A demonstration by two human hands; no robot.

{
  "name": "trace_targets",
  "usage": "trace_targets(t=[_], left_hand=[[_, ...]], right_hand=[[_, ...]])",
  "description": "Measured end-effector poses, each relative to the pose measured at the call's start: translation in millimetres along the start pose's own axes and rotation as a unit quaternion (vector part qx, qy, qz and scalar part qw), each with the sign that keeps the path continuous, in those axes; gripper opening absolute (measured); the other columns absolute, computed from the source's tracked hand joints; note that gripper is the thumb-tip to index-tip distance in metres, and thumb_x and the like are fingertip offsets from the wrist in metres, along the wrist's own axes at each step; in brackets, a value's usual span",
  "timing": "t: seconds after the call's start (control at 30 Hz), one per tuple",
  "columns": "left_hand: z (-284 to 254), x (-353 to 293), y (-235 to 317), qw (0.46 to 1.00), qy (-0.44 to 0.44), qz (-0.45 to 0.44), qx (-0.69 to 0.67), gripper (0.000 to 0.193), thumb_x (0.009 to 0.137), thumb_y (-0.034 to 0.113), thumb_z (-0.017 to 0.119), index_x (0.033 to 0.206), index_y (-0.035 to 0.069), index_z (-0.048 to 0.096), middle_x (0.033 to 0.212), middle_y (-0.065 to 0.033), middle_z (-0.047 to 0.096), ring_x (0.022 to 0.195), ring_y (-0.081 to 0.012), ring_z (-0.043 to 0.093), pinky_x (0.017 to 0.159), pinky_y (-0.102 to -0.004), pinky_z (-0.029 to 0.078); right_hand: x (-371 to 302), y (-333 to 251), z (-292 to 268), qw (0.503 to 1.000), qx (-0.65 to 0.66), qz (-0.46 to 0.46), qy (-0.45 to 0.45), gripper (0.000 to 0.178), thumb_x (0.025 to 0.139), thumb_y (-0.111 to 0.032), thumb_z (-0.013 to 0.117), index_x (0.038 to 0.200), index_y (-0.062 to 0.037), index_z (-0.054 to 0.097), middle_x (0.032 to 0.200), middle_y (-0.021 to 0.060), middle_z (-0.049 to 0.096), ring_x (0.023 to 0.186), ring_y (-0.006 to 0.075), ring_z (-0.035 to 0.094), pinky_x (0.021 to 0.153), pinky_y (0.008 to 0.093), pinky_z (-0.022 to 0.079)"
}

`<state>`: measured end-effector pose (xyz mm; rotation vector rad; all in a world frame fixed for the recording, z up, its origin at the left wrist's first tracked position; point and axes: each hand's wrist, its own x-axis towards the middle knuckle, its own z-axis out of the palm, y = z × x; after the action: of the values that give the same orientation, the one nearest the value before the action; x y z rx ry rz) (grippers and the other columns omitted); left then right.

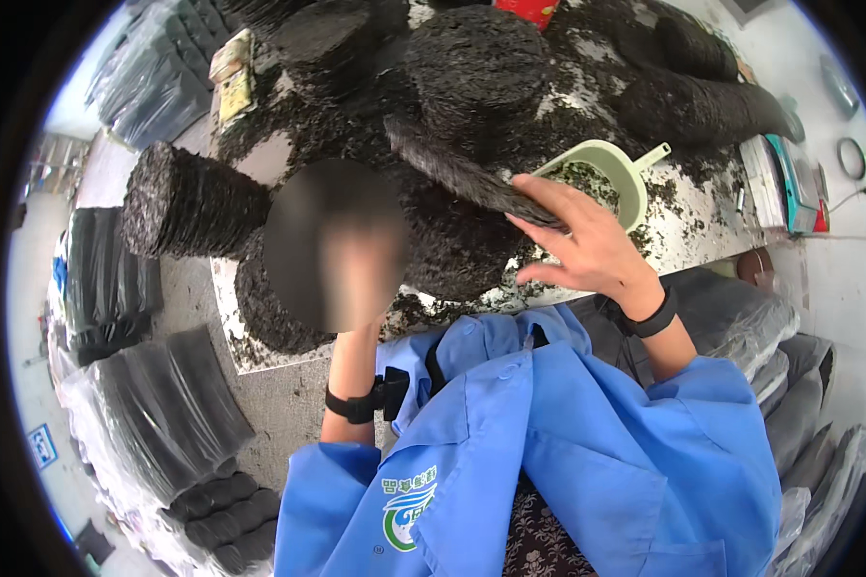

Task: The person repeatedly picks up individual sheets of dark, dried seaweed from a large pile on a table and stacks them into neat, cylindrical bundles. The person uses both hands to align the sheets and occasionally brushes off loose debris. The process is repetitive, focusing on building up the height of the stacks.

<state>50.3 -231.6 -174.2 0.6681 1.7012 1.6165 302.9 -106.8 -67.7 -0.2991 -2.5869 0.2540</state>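
Observation:
My right hand (592, 245) grips the near edge of a flat, round dark cake of what looks like dried seaweed (467, 178), tilted almost edge-on. Its fingers lie on top, with the thumb below. A blurred round patch covers most of my left hand (356, 269), hiding its fingers and anything in them. Between the hands, a dark seaweed mound (462, 245) sits on the table. A pale green plastic scoop (635, 197), partly filled with flakes, stands just beyond my right hand.
Tall stacks of round cakes (476, 62) stand at the back, and another stack (192, 202) leans at the left. Loose crumbs cover the white table (683, 231). At the far right is a teal-edged device (789, 183). Plastic-wrapped dark bundles (159, 413) fill the floor at left.

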Motion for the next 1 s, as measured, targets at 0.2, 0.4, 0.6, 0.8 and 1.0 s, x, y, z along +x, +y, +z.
trace_targets(t=[0.2,0.4,0.6,0.8,1.0], left_hand=[[-0.2,4.8,15.8,0.970,-0.065,0.172,0.159,0.041,0.095,0.018,0.054,0.127,0.000,0.038,0.122,-0.0173,0.051,0.111,-0.0232,0.054,0.092,-0.0365,0.049],[16.2,-27.2,38.6,0.975,-0.091,-0.056,-0.192,0.064,0.096,0.025,0.053,0.146,0.015,0.014,0.131,-0.0134,0.040,0.118,-0.0222,0.045,0.092,-0.0385,0.045],[-0.1,-32.9,32.5,0.972,0.021,-0.066,-0.226,0.075,0.087,0.003,0.063,0.145,0.008,0.016,0.131,-0.0119,0.042,0.112,-0.0204,0.049,0.095,-0.0322,0.043],[-108.1,-26.8,68.7,0.986,0.111,-0.005,-0.126,0.074,0.078,-0.006,0.061,0.143,0.015,0.033,0.147,-0.0145,0.029,0.131,-0.0264,0.035,0.105,-0.0373,0.035],[-203.6,-8.3,14.2,0.868,0.165,0.039,0.467,0.058,0.085,0.014,0.064,0.138,0.021,0.042,0.132,-0.0164,0.044,0.124,-0.0338,0.037,0.102,-0.0431,0.034]], right_hand=[[12.5,3.6,29.2,0.985,0.080,0.085,0.125,0.024,0.074,-0.004,0.068,0.097,-0.0047,0.064,0.108,0.0147,0.060,0.087,0.0307,0.063,0.074,0.0341,0.053],[11.5,-0.5,64.9,0.757,0.490,0.350,0.254,0.047,0.083,-0.008,0.067,0.124,-0.0021,0.045,0.117,0.0063,0.049,0.106,0.0147,0.049,0.094,0.0286,0.039],[12.4,-20.4,96.1,0.673,0.617,0.361,0.191,0.064,0.087,-0.010,0.063,0.139,-0.0062,0.028,0.139,0.0108,0.034,0.127,0.0198,0.036,0.107,0.0337,0.028],[-5.3,40.6,105.5,0.992,0.022,0.062,-0.111,0.037,0.083,-0.032,0.062,0.114,-0.0143,0.055,0.132,0.0143,0.045,0.125,0.0335,0.040,0.094,0.0429,0.043],[-29.4,-9.7,125.1,0.976,-0.067,0.191,-0.077,0.042,0.084,-0.034,0.062,0.118,-0.0132,0.052,0.126,0.0260,0.043,0.108,0.0444,0.044,0.078,0.0442,0.052]])
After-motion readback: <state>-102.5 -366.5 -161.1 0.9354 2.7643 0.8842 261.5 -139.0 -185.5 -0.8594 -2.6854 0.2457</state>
